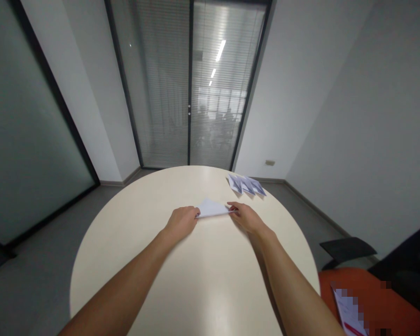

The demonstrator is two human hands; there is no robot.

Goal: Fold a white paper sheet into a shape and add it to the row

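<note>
Round cream-white table with a smooth, faintly glossy top (210, 275), both bare forearms reaching in over it from the near edge. Piece of folded white paper, roughly triangular (212, 208), between the two hands, beyond the middle of the tabletop; its long straight edge faces the person, its peak points away.

Left hand (182, 220): fingers curled in, closed on the paper's left corner. Right hand (248, 217): pinching the right corner, thumb and fingers drawn together, one fingertip reaching out above the edge (exact finger placement too small to make out).

Near the far right rim, a short row of folded white-and-bluish paper pieces with pointed corners (245, 185), set close together, apart from the right hand.

Right of the table, an office chair with an orange-red seat and black armrest (394, 291); on the seat, white paper with a red mark or strip (346, 305), partly pixelated. Beyond the table, dark-framed glass panels with horizontal blinds (161, 88).
</note>
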